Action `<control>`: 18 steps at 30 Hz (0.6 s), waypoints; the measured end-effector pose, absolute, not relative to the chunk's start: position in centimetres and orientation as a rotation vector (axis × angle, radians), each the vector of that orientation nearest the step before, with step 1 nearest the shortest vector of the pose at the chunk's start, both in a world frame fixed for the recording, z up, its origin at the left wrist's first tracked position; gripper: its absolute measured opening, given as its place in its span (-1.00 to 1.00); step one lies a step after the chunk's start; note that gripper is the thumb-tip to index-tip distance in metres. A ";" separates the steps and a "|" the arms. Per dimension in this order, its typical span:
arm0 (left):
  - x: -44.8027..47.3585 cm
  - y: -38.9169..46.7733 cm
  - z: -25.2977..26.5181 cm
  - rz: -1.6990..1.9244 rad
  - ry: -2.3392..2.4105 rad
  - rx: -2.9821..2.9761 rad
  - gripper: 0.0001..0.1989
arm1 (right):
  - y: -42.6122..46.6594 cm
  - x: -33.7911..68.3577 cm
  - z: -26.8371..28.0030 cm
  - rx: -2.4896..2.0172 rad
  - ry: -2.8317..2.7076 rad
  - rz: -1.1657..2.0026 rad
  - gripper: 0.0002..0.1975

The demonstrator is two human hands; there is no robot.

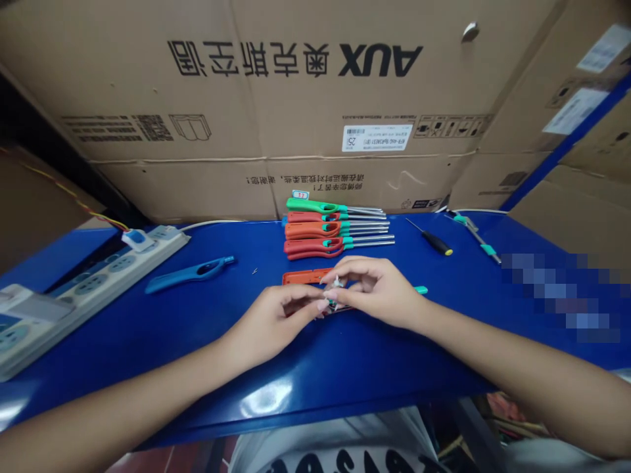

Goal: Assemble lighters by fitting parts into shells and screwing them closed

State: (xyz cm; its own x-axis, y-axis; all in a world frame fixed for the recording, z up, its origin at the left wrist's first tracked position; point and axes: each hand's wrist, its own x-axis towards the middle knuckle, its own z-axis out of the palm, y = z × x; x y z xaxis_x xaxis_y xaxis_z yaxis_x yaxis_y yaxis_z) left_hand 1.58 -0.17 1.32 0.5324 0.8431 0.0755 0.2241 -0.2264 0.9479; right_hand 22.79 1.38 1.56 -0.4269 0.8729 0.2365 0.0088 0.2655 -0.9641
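Near the middle of the table, my left hand [279,318] and my right hand [384,289] meet with fingertips closed around a small white part [337,282]. A bit of green shows just below it, between the thumbs. Behind and beneath the fingers lies an orange lighter casing half [298,276], partly covered. A teal tip [420,290] sticks out past my right hand; what it belongs to is hidden. Farther back, several gas lighters [315,248] with red, orange and green handles lie in a row, metal barrels pointing right.
A blue lighter handle [190,274] lies left, beside a power strip [93,282] with plugs. To the right are a black screwdriver [436,243] and a loose metal barrel with teal pieces [480,240]. Tiny pins [255,270] lie left of centre. A cardboard wall [296,131] stands behind.
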 end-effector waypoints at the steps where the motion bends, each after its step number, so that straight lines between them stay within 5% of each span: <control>1: 1.5 -0.2 1.3 0.750 0.898 1.739 -0.78 | 1.3 22.8 1.4 -0.794 -1.651 1.308 -0.83; 18: 0.9 0.2 0.0 0.841 0.862 1.920 -0.81 | 1.2 23.0 0.2 -0.781 -1.757 1.044 -0.80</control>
State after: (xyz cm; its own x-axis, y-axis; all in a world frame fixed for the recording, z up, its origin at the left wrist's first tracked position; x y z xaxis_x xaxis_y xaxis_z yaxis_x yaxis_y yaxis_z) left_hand 0.91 0.22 -0.05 0.5369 0.8133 0.2242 0.2436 -0.4039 0.8818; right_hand 23.03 1.22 0.23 -0.3781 0.8414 0.3860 0.0631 0.4394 -0.8961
